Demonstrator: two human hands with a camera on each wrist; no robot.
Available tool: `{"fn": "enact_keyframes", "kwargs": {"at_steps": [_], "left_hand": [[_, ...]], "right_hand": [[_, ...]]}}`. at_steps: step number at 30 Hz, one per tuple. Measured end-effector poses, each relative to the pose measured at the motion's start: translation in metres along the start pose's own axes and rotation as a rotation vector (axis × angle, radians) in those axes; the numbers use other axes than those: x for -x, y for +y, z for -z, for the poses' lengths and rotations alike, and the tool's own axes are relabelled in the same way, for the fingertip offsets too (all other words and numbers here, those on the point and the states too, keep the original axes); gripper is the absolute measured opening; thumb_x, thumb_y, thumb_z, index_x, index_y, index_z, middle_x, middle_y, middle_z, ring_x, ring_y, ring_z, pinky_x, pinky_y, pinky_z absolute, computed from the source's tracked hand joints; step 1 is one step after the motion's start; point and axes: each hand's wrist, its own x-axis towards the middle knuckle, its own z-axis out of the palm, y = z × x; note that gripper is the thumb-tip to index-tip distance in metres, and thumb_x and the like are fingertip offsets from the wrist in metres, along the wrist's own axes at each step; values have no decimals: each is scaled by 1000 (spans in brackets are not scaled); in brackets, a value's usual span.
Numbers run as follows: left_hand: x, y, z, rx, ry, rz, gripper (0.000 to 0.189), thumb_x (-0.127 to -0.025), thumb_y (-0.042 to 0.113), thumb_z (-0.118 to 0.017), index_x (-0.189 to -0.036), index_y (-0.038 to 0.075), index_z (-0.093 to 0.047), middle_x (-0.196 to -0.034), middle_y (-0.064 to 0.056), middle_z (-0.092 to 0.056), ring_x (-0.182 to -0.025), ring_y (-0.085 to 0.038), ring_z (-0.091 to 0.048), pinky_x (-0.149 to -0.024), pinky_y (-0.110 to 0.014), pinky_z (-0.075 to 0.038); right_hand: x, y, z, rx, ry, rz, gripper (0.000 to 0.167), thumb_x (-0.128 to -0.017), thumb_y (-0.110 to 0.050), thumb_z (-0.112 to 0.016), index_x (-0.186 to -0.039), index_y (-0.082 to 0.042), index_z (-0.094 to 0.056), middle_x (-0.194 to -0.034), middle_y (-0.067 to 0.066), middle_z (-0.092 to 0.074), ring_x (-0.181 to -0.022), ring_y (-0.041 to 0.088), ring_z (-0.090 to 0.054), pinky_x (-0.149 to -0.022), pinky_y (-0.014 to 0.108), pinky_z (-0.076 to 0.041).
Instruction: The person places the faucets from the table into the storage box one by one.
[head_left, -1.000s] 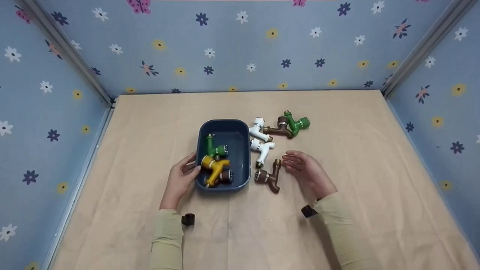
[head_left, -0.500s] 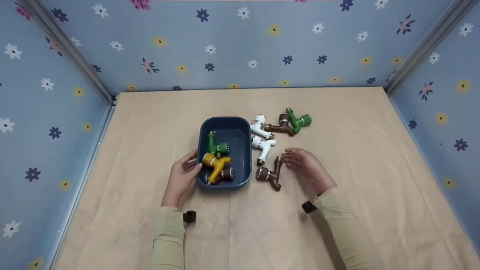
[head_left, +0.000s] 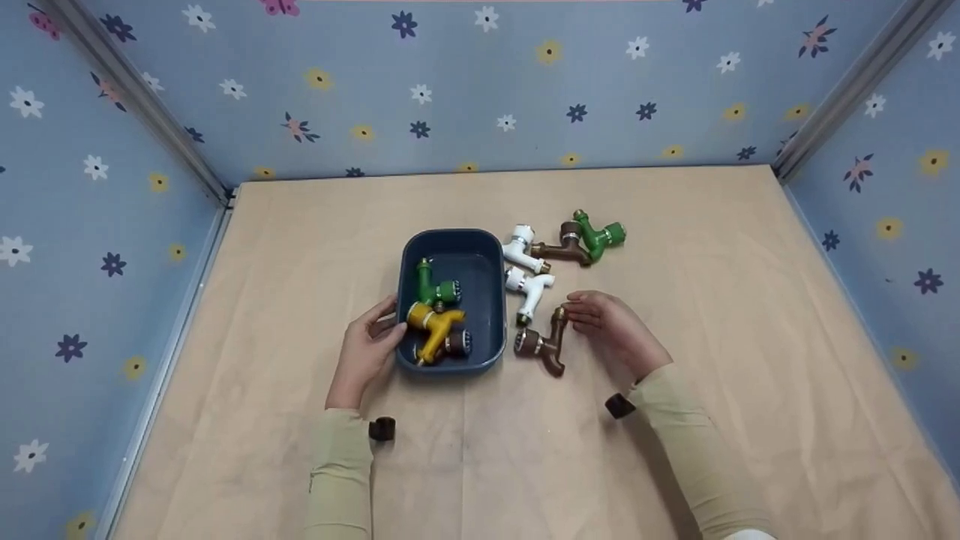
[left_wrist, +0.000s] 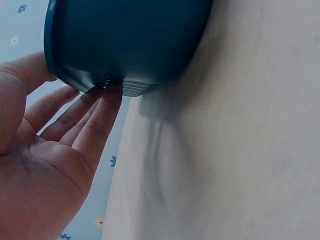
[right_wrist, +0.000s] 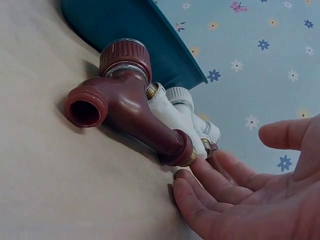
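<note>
Booth-like workspace, flower-printed blue walls (head_left: 480, 60) on three sides, grey metal corner posts (head_left: 133, 97), beige cloth (head_left: 480, 487) spread flat

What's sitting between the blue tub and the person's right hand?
A brown tap lies between the blue tub and the right hand, with a white tap just beyond it; the head view shows both.

Brown, round-knobbed tap (head_left: 457, 343) was mostly hidden under the glossy yellow tap (head_left: 439, 330), head view. Left wrist: dark blue, round-cornered plastic tub (left_wrist: 125, 40) ran off the top, contents hidden. Right wrist: bare right hand (right_wrist: 265, 200) got cut off.
</note>
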Motion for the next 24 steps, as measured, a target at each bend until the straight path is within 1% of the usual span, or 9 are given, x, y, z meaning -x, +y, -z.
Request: {"fn": "enact_keyframes", "kwargs": {"at_steps": [3,11,13,19,24], "left_hand": [[0,1,-1,6,3,-3,52,-91,-6,-59,-140,-7,-42,-133,-30,-47,-117,-41,-52,-96,-34,-46],[-2,0,-1,53,-4,3,53,-90,-9,-59,-140,-8,-41,-132,-31,-47,-117,-42,-51,-89,-25,-49],[-1,0,-1,58,-1,8,53,-90,-9,-59,-140,-8,-42,-132,-31,-47,-117,-42,-51,-90,-24,-49],[-1,1,-1,38,-2,11,53,-90,-7,-59,-140,-7,-42,-133,-30,-47,-117,-41,-52,-92,-27,-48],[-2,0,0,46,-7,7,53,-90,-8,-59,-140,-7,-41,-132,-31,-47,-117,-41,-51,-92,-28,-48]], "right_hand": [[0,-1,0,2,-2,-9,43,-102,-14,-33,-135,13,-38,-134,30,-47,-125,39,-46,-106,45,-35],[0,-4,-3,0,5,4,40,-101,-13,-34,-131,12,-43,-127,29,-53,-119,37,-51,-105,47,-37],[1,-5,-3,-3,-3,5,40,-102,-13,-33,-131,13,-42,-126,29,-53,-118,37,-51,-105,48,-36],[2,-6,-5,-59,-9,-14,41,-101,-14,-35,-133,12,-41,-127,30,-50,-120,39,-50,-104,47,-38],[4,-7,-5,-75,-22,-7,42,-101,-14,-36,-132,13,-40,-126,30,-51,-120,41,-49,-103,48,-38]]}}
